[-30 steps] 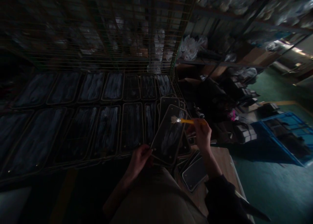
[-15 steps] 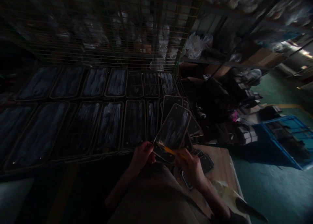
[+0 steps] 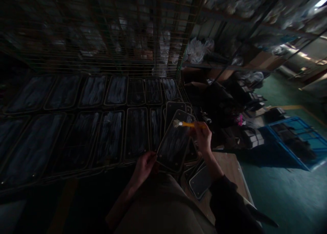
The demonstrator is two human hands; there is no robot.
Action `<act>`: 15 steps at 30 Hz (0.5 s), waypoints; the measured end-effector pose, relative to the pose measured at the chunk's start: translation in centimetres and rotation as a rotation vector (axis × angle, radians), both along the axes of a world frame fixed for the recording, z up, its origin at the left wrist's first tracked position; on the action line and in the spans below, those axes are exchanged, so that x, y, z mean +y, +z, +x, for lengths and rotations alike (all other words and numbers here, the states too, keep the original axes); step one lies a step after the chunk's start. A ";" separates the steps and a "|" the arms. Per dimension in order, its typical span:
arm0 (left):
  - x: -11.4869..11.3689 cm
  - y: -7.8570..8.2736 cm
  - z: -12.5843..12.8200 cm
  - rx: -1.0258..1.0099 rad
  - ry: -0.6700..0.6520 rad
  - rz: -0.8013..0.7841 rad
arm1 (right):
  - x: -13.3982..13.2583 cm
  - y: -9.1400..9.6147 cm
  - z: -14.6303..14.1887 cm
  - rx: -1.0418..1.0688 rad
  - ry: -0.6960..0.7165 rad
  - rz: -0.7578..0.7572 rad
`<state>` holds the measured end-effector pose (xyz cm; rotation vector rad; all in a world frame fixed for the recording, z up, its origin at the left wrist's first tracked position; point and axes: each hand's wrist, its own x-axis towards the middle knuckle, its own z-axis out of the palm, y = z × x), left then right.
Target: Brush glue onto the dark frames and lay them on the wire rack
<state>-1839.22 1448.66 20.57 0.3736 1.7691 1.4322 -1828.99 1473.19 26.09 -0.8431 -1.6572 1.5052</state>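
A dark rectangular panel (image 3: 173,143) with rounded corners and a pale edge is tilted in front of me. My left hand (image 3: 145,164) pinches its lower left corner. In my right hand (image 3: 203,137) is a paintbrush (image 3: 187,124) with an orange handle, gripped with the bristles pointing left. Those bristles are over the upper part of the panel; whether they touch it I cannot tell. Whitish streaks mark the panel's face. Just behind it lie more dark panels (image 3: 175,108), overlapping one another.
Two rows of streaked panels (image 3: 109,135) lie on a rack to the left. A wooden board (image 3: 227,162) at the right bears several smaller dark panels (image 3: 200,181). Wire mesh (image 3: 143,53) stands behind. Farther right are a blue cart (image 3: 288,142) and shelves with plastic bags (image 3: 196,50).
My right hand has moved the paintbrush from the panel's lower end up to its upper part. My left hand still grips the corner. The view has shifted slightly right.
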 end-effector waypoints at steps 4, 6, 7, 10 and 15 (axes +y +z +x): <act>0.1 0.3 0.1 -0.015 -0.003 -0.012 | -1.0 0.5 0.9 -0.031 0.145 -0.032; 0.1 0.2 0.1 -0.016 -0.001 -0.020 | -1.0 0.0 1.0 -0.047 0.203 -0.095; 0.1 0.1 0.0 0.005 0.004 -0.027 | -0.5 -0.4 0.8 -0.041 0.186 -0.117; 0.1 0.0 -0.2 0.100 0.012 -0.041 | 2.1 -1.6 -0.7 0.004 0.049 -0.121; 0.2 -0.4 -0.3 0.145 0.045 -0.025 | 5.7 -2.6 -3.2 0.074 -0.068 0.020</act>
